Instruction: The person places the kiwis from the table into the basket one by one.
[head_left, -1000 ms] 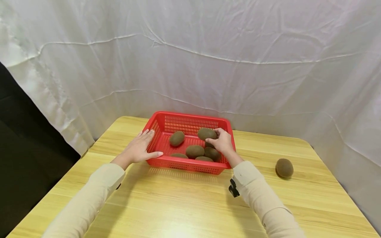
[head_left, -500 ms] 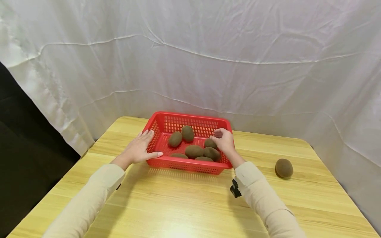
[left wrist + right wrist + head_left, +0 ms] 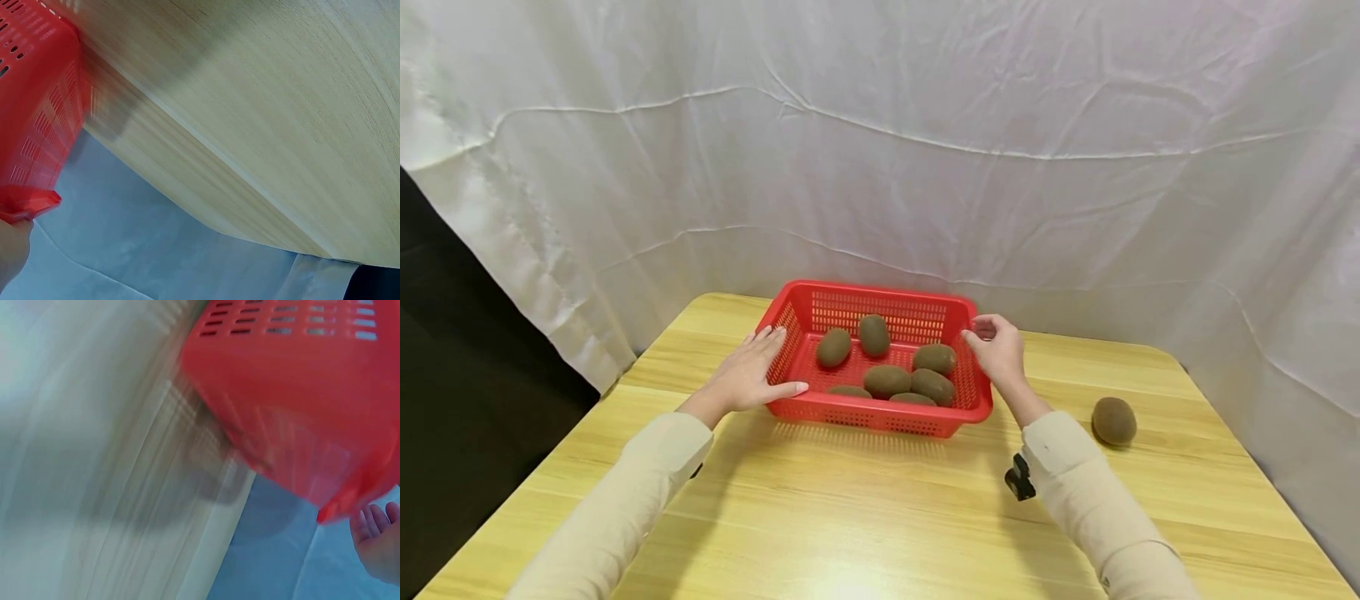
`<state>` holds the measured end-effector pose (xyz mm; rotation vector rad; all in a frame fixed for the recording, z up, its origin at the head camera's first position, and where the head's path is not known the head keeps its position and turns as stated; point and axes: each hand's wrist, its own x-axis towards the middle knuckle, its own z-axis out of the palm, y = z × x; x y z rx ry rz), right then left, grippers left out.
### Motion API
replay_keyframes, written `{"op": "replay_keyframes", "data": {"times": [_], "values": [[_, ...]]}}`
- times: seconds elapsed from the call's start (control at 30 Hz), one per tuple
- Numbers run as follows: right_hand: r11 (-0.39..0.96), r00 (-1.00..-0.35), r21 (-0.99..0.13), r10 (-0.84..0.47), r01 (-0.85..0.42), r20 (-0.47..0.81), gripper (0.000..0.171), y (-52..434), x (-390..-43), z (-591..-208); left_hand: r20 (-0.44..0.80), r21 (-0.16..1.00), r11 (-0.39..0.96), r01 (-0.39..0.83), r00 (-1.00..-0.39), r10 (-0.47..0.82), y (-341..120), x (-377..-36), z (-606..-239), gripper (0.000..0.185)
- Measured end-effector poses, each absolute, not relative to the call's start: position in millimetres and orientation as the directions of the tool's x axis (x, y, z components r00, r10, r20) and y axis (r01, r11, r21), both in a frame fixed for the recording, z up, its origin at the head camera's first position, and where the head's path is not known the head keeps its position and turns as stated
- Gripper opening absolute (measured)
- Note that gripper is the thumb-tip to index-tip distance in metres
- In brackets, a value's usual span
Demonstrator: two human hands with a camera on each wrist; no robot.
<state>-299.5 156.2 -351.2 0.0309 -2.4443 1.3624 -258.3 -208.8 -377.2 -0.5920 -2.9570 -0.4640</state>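
Note:
A red perforated plastic basket [image 3: 857, 417] stands on the wooden table with several brown kiwis inside. Two kiwis lie toward its left and back, one of them a kiwi [image 3: 874, 335] near the back wall. The others, among them a kiwi [image 3: 935, 358], cluster at the front and right. My left hand [image 3: 747, 371] rests with spread fingers on the basket's left rim, thumb along the front corner. Over the right rim is my right hand [image 3: 1000, 350], fingers loosely bent and nothing between them. In the right wrist view its fingers show beside the basket's rim [image 3: 350, 503].
A single kiwi [image 3: 1113, 421] lies on the table [image 3: 865, 517] to the right of the basket. White curtain [image 3: 880, 167] hangs close behind the table's back edge, and black cloth [image 3: 475, 350] hangs at the left.
My right hand has let go of a kiwi, which rolled left to the basket's back wall. The hand then moved right, out over the right rim. The left hand stays put.

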Motion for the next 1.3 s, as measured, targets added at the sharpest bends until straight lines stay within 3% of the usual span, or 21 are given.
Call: {"op": "replay_keyframes", "data": {"times": [1.3], "values": [[0.501,-0.858,-0.853,0.365,-0.147,0.362,0.044,216.9,-280.9,-380.9,0.13,0.277,0.883,0.38,-0.925,0.357,-207.0,-255.3,-374.9,0.096]]}}
